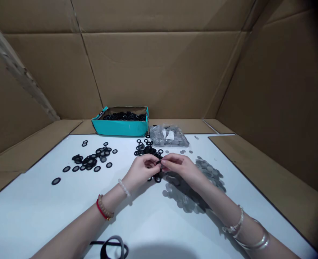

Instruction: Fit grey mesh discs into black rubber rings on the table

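Over the middle of the white table, my left hand (pixel 140 168) is closed in a pinch on a small black ring (pixel 159 162), mostly covered by the fingers. Meeting it fingertip to fingertip, my right hand (pixel 184 168) is also pinched shut; what lies between its fingers is hidden. Just behind and below the hands is a heap of loose black rings (pixel 149 149). Thin grey mesh-like discs (pixel 184 199) are spread under and beside my right forearm, with a further pile of grey discs (pixel 209 170) to the right.
Black rings with grey centres (pixel 90 161) lie scattered at the left. At the back stand a turquoise box (pixel 119 128) of black rings and a clear bag (pixel 169 136) of grey discs. A black strap (pixel 113 244) lies at the front edge. Cardboard walls (pixel 159 72) surround the table.
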Demonstrator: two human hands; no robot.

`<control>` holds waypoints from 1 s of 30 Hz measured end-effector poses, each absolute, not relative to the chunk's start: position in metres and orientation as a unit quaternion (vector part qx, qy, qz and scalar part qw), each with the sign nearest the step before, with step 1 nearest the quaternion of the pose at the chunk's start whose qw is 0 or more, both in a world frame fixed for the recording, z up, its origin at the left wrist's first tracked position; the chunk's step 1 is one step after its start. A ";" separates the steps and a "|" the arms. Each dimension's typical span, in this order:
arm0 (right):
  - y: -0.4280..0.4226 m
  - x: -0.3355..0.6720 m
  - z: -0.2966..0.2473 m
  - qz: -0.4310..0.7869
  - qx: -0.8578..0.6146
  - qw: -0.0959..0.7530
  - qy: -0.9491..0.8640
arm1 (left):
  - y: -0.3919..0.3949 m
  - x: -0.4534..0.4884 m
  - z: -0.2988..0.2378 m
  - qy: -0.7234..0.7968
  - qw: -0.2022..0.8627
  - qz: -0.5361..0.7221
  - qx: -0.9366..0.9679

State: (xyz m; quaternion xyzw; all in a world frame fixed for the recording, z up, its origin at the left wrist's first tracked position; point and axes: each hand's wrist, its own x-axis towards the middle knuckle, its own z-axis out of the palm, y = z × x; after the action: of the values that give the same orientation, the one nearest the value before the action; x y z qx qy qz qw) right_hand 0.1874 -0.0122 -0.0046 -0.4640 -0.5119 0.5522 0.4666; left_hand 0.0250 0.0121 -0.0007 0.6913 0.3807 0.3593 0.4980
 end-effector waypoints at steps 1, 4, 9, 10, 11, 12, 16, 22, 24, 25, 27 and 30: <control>-0.012 0.187 -0.006 0.556 -0.463 0.465 -0.510 | 0.012 0.025 -0.002 0.382 0.489 0.366 0.694; -0.011 0.186 -0.007 0.572 -0.459 0.460 -0.502 | 0.014 0.025 -0.005 0.382 0.469 0.388 0.695; -0.010 0.183 -0.006 0.539 -0.464 0.472 -0.522 | 0.017 0.024 -0.007 0.396 0.479 0.390 0.680; -0.011 0.182 -0.006 0.524 -0.467 0.477 -0.528 | 0.017 0.024 -0.006 0.400 0.485 0.386 0.675; -0.011 0.182 -0.007 0.510 -0.470 0.483 -0.535 | 0.018 0.024 -0.005 0.403 0.492 0.382 0.671; -0.012 0.182 -0.008 0.497 -0.471 0.489 -0.540 | 0.018 0.024 -0.004 0.405 0.497 0.380 0.667; -0.013 0.182 -0.013 0.463 -0.473 0.502 -0.557 | 0.018 0.024 -0.001 0.409 0.507 0.385 0.654; -0.014 0.180 -0.016 0.427 -0.478 0.514 -0.571 | 0.016 0.024 0.002 0.403 0.527 0.358 0.657; -0.014 0.180 -0.017 0.422 -0.477 0.514 -0.575 | 0.016 0.024 0.002 0.400 0.531 0.353 0.658; -0.014 0.180 -0.017 0.421 -0.476 0.512 -0.578 | 0.016 0.025 0.001 0.402 0.532 0.357 0.654; -0.013 0.181 -0.018 0.419 -0.477 0.507 -0.582 | 0.016 0.025 0.000 0.409 0.538 0.373 0.636; -0.012 0.182 -0.019 0.416 -0.478 0.506 -0.585 | 0.016 0.026 -0.001 0.407 0.566 0.397 0.597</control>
State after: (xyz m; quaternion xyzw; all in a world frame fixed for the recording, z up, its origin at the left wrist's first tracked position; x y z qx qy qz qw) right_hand 0.1819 -0.0120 -0.0187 -0.4780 -0.5851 0.4155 0.5065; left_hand 0.0263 0.0159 -0.0012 0.5969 0.4065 0.3973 0.5662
